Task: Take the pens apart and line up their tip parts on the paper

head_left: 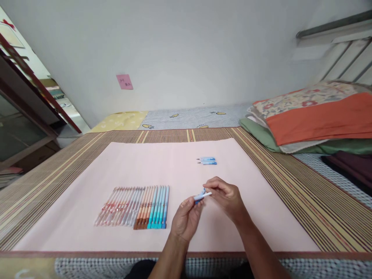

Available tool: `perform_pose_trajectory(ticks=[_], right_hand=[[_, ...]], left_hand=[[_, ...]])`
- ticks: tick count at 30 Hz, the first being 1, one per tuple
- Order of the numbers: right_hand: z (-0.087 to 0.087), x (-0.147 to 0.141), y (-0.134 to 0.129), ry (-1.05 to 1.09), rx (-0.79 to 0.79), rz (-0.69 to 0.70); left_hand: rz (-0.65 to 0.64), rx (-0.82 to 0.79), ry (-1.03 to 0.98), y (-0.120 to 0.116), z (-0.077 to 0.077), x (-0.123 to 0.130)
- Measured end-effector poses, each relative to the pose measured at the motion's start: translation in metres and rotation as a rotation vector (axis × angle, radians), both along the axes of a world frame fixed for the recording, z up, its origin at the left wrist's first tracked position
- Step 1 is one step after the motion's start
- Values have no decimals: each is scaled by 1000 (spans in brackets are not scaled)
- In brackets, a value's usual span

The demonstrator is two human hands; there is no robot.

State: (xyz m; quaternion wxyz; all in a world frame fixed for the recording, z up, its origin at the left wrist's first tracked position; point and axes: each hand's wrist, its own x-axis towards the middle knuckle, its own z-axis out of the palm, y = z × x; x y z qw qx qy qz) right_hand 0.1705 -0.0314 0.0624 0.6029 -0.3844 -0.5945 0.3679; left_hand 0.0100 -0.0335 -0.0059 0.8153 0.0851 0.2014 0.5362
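In front of me, my left hand (187, 219) pinches a short blue-and-white pen piece (198, 197) between thumb and fingers. A slim white part (207, 194) sticks out of it toward the right. My right hand (228, 195) is closed just beside it, its fingertips on a small blue pen part (203, 191); how the parts join is too small to tell. Beyond the hands lie several short blue pen pieces (207, 158) with dark pointed tips facing left. To the left, a tight row of long pens (145, 207) runs from clear and pinkish through brown to turquoise and blue.
A pale pink sheet (162, 162) covers much of the striped mat (78, 159). Folded cloths and an orange-edged floral pillow (316, 116) are stacked at the right. A white wall (186, 50) with a pink note (124, 81) stands behind.
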Motion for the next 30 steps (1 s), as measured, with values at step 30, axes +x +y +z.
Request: perform_pose_trajectory(ticks=[30], right_hand=[[-1, 9, -3, 119, -423, 88]], left_hand=[[50, -11, 26, -1, 7, 4]])
